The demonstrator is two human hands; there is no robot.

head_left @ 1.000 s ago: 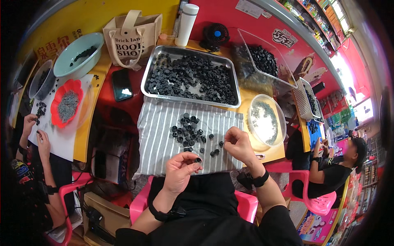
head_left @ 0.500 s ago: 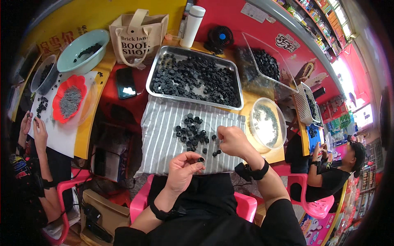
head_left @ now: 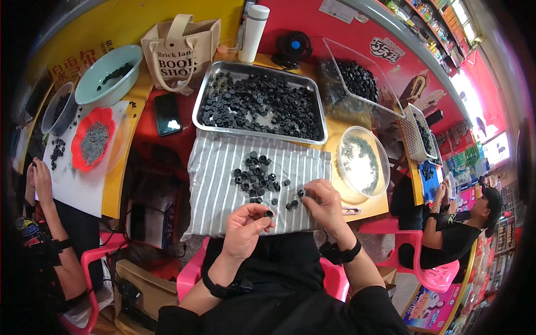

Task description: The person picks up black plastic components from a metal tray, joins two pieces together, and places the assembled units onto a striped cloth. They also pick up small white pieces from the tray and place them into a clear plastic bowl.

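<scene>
My left hand (head_left: 244, 230) is closed in a pinch on a small black cap (head_left: 268, 214), held over the near edge of a grey-and-white striped cloth (head_left: 215, 184). The cap's hollow opening shows. To its right, my right hand (head_left: 325, 205) has its thumb and forefinger around another small black cap at their tips, low over the cloth. A few single caps (head_left: 288, 206) lie between my hands. Beyond them sits a loose pile of black caps (head_left: 258, 176) on the cloth.
A metal tray (head_left: 195, 114) of many black parts lies behind the cloth. At right stand a round clear tub (head_left: 385, 167) and a clear bin (head_left: 365, 100). A phone (head_left: 168, 114), red bowl (head_left: 78, 139) and seated co-worker (head_left: 463, 234) are around me.
My right hand has opened from a fist into a looser thumb-and-finger grip and sits slightly lower, showing a cap at its tips. My left hand still holds its cap. The view shifted slightly.
</scene>
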